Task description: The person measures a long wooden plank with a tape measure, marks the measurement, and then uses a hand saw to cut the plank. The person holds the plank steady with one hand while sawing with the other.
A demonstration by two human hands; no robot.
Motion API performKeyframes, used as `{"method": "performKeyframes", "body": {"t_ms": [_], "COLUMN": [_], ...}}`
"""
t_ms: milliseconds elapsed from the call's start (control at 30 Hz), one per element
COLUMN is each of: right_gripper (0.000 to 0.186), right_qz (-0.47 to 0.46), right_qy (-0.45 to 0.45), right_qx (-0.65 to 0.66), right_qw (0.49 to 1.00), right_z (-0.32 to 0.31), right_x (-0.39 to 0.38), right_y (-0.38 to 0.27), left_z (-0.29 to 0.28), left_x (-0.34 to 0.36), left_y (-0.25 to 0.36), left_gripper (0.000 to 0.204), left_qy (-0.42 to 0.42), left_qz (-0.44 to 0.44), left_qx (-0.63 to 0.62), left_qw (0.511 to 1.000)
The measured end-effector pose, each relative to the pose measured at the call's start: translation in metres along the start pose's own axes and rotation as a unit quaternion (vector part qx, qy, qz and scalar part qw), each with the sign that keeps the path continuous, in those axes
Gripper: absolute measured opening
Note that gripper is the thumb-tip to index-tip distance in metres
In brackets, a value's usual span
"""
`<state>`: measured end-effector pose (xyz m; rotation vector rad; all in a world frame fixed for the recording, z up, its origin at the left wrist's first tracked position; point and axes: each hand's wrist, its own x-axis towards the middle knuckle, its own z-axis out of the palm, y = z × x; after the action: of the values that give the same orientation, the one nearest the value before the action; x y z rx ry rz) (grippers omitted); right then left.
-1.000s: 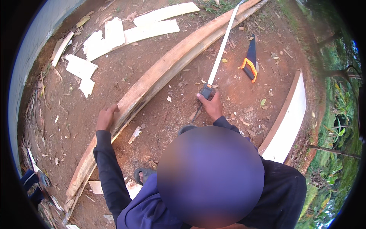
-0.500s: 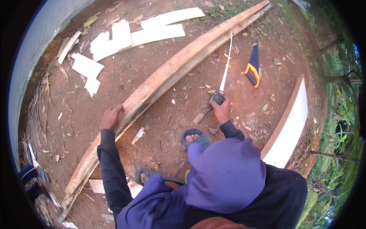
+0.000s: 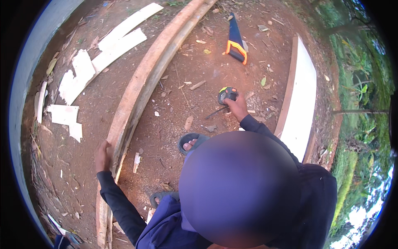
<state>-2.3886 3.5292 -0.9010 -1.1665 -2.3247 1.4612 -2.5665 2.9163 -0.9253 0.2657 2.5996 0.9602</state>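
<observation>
- Holding the tape (image 3: 226,95) in your right hand (image 3: 237,107), you are keeping its case above the ground, to the right of the beam and apart from it.
- Your right thumb and fingers are pinching the case from its near side; the far fingers are partly hiding, so their full wrap is not showing. This hold is probably leaving the case's front free.
- No drawn-out blade is showing at the case; a dark strap (image 3: 216,113) is hanging from it.
- Your left hand (image 3: 102,157) is resting against the left edge of the beam (image 3: 137,83), its fingertips touching the wood. Whether the fingers are pressing together or spreading, you are not showing clearly enough to tell. The contact is likely serving as a steadying or reference point.
- The beam is lying lengthwise on the soil, running from the lower left to the top middle; the ground is presumably giving it full-length support.
- You are placing both sandals (image 3: 182,143) to the right of the beam, likely for balance while reaching across.
- The saw (image 3: 235,41) is lying flat beyond the tape, handle toward you, arguably for easy pick-up.
- The white board (image 3: 300,91) is lying at right and pale scraps (image 3: 81,76) at left, both well apart from your hands.
</observation>
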Motion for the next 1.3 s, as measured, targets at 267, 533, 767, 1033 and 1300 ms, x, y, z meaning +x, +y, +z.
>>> {"method": "performKeyframes", "body": {"t_ms": [267,533,767,1033,1300], "right_gripper": [0.073,0.074,0.065,0.054,0.061], "right_qz": [0.122,0.093,-0.312,-0.156,-0.208], "right_qy": [0.337,0.261,0.108,-0.008,0.062], "right_qx": [-0.28,-0.62,-0.457,-0.534,-0.492], "right_qw": [0.891,0.734,0.826,0.831,0.843], "right_z": [-0.265,-0.249,-0.106,-0.038,-0.022], "right_x": [-0.02,-0.005,0.173,0.261,0.263], "right_y": [0.044,0.052,0.045,-0.027,-0.044], "left_z": [-0.009,-0.013,-0.02,-0.018,-0.029], "left_x": [-0.003,-0.013,0.004,-0.01,-0.008], "left_y": [0.006,0.006,0.052,0.054,0.091], "left_gripper": [0.018,0.025,0.025,0.034,0.044], "left_qy": [-0.001,0.013,-0.064,-0.043,-0.057], "left_qz": [0.039,0.001,-0.093,-0.224,-0.294], "left_qx": [0.086,0.083,0.028,-0.019,-0.113], "left_qw": [0.996,0.996,0.993,0.973,0.948]}}
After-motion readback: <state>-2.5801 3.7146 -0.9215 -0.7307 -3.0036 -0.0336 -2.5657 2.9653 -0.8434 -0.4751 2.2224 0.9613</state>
